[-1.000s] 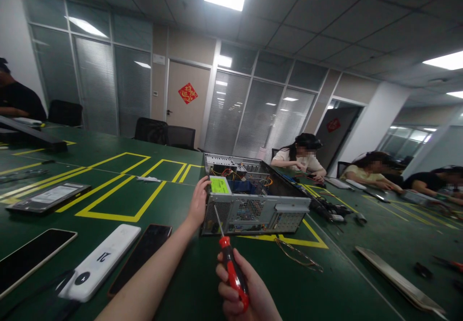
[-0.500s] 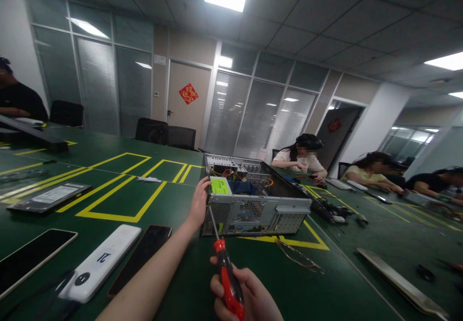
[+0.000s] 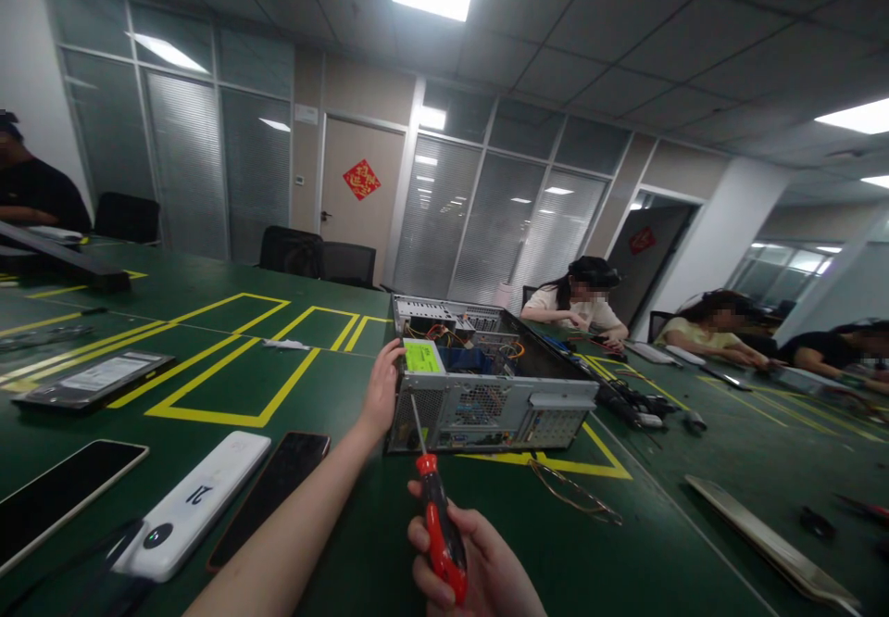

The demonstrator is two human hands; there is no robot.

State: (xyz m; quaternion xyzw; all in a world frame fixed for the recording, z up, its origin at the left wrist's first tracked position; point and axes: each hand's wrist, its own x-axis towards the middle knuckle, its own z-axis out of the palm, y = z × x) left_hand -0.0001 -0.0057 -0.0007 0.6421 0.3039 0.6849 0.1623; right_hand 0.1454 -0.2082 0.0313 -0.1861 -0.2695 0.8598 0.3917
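An open computer case (image 3: pixel 518 418) lies on the green table, its back panel facing me and its inner parts and wires showing. In its near left corner sits a power supply with a green label (image 3: pixel 422 358). My left hand (image 3: pixel 383 390) grips the case's left corner beside that power supply, fingers bent over the top edge; the fingertips are partly hidden. Low in front of the case, my right hand (image 3: pixel 462 552) is closed round the red and black handle of a screwdriver (image 3: pixel 437 506). Its shaft points up at the perforated back panel; whether the tip touches cannot be told.
Left of me lie a hard drive (image 3: pixel 97 381), a white device marked 21 (image 3: pixel 198 501) and two phones. Glasses (image 3: pixel 576 492) lie before the case; a long metal piece (image 3: pixel 764 534) is at right. Cables (image 3: pixel 635 404) and several people are beyond.
The screwdriver and my right hand have shifted slightly to the right, the tip moving across the perforated panel. My left hand and the case stay where they were.
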